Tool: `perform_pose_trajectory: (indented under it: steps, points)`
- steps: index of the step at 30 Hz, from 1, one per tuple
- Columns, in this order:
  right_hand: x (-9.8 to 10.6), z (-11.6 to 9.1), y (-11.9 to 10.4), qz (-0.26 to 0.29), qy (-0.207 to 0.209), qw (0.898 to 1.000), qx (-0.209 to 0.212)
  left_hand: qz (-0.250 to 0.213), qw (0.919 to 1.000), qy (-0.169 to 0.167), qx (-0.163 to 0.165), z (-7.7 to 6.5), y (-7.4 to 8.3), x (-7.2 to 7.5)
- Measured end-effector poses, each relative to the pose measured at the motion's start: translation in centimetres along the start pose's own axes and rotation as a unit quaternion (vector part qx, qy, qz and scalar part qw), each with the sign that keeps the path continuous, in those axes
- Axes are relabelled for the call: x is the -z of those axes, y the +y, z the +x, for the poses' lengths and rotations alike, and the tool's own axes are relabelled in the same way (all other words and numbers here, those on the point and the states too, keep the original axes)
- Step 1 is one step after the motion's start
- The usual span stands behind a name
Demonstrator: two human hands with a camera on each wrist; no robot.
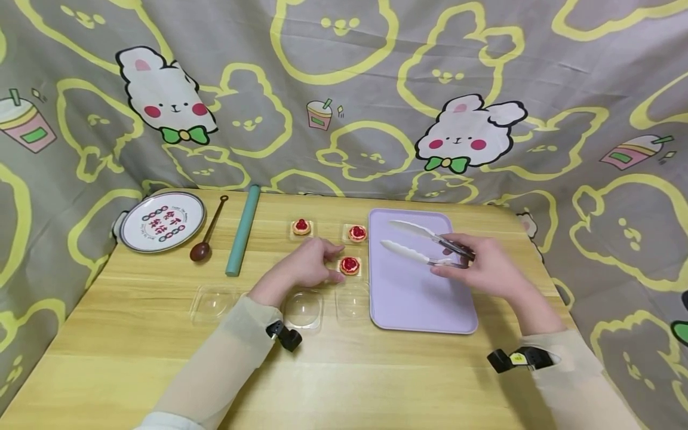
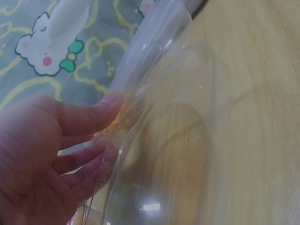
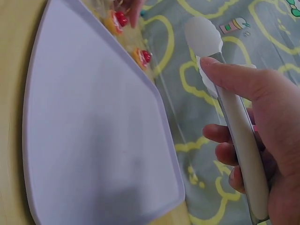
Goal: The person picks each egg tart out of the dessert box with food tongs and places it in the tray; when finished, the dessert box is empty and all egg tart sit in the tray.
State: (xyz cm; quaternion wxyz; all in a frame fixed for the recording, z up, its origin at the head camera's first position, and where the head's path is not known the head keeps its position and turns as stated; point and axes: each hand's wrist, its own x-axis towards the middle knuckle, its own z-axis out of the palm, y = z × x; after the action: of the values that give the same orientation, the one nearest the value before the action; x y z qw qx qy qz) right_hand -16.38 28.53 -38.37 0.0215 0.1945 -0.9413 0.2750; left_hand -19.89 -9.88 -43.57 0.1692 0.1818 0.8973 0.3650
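Observation:
My left hand (image 1: 309, 263) is at the left edge of a clear plastic box (image 1: 341, 276) holding a small red-topped tart (image 1: 349, 266). In the left wrist view, its thumb and fingers pinch the edge of the clear plastic (image 2: 164, 140). Over the lilac tray (image 1: 419, 304), my right hand (image 1: 486, 266) grips a pair of tongs (image 1: 416, 257) by the handles, with the tongs' white tips spread apart. Behind the left hand, two more tarts sit in clear boxes, one tart on the left (image 1: 301, 226) and another tart on the right (image 1: 357, 233).
Nearer me lie clear plastic pieces: one at left (image 1: 212, 303), one in the middle (image 1: 303, 310) and one beside the tray (image 1: 352, 301). At left are a round plate (image 1: 137, 224), a brown spoon (image 1: 201, 251) and a green rolling pin (image 1: 243, 233). A patterned curtain (image 1: 365, 107) hangs behind the table.

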Motion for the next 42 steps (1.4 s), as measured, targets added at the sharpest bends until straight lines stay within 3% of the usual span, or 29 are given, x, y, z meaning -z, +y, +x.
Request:
perform_pose_trajectory:
  steps: [7,13,21,42]
  points:
    - [-0.9,1.2,-0.8,0.006,-0.039,0.999,0.035,-0.003,1.0,0.0,0.0,0.1,-0.1,0.0]
    - [-1.6,2.3,-1.6,-0.027,-0.069,0.995,0.066,0.004,1.0,0.0,-0.007,0.1,-0.2,-0.1]
    - [-2.4,3.4,-2.5,-0.038,-0.107,0.991,0.074,0.013,0.9999,-0.005,-0.004,0.2,0.0,-0.1]
    - [-4.5,5.4,-3.7,-0.087,-0.128,0.982,0.107,0.012,0.9999,-0.003,-0.007,0.3,-0.1,0.0]
